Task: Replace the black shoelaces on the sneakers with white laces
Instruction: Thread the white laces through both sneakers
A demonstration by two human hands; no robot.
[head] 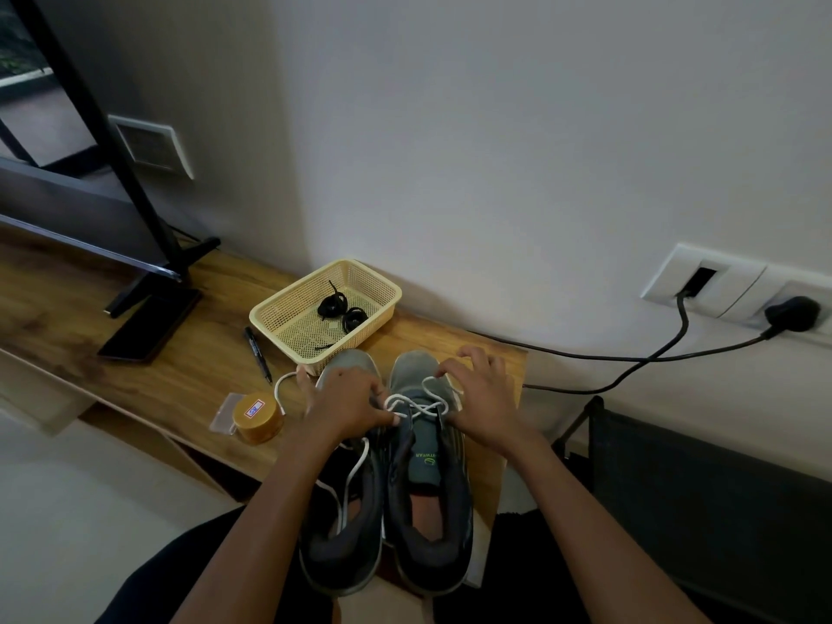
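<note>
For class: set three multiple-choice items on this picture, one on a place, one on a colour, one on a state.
1. Where are the black laces? A on the phone; B in the basket; C round a wrist.
2. What colour is the basket? A cream; B red; C blue.
3. On the right shoe, the white lace is: A absent; B tied in a bow; C partly threaded.
Answers: 1 B, they lie coiled on its floor. 2 A, its mesh walls are cream. 3 C, it crosses only near the toe, with the tongue bare behind.
</note>
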